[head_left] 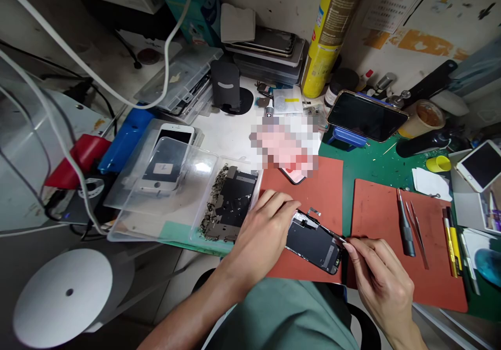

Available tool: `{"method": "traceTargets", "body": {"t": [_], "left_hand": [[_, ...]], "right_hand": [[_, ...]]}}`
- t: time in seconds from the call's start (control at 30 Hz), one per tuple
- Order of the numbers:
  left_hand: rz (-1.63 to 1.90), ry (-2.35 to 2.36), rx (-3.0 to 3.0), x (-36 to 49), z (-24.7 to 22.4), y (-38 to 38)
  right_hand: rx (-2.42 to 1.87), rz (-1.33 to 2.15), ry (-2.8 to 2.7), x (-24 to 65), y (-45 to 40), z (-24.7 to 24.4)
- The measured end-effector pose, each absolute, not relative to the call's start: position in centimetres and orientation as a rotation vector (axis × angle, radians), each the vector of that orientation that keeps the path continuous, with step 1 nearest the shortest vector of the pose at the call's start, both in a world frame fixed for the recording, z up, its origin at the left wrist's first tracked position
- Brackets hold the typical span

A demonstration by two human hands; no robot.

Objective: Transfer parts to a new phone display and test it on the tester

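A phone screen assembly [313, 246], dark on its inner side, lies tilted at the front of the left brown mat. My left hand [266, 230] is closed on its left end, with the fingertips at the upper corner. A small flex cable [314, 212] sticks up from the upper edge beside those fingers. My right hand [385, 274] pinches a thin metal tool [334, 234], whose shaft reaches along the screen's upper right edge. Its exact kind and its tip are hard to make out. The left palm is hidden from view.
Left of the mat is a plastic box [205, 235] of metal plates and screws. On the right mat [376, 219] lie a screwdriver [406, 230], tweezers [418, 230] and pens [452, 243]. Behind stand a propped phone [366, 115] and a yellow spray can [329, 37].
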State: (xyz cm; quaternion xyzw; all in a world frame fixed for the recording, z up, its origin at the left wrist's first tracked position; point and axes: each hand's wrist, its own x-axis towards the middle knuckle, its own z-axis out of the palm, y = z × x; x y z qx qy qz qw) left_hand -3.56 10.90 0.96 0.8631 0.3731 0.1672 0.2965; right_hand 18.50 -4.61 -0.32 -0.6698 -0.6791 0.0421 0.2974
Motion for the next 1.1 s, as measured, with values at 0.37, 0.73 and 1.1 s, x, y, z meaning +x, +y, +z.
{"method": "traceTargets", "body": {"t": [0.37,0.73,1.1], "left_hand": [[0.393,1.008,2.219,-3.3,1.0,11.4],[0.385,0.999,2.226,-3.2,1.0,11.7],[0.417,1.003,2.212,-3.1,0.4,12.2]], "right_hand": [[-1.824,0.198,-1.697,20.3,-6.4,0.7],[-2.296,-0.427,-1.610,21.6,-6.8,-2.9],[-1.814,0.260,-1.675,16.0,-1.1,0.6]]}}
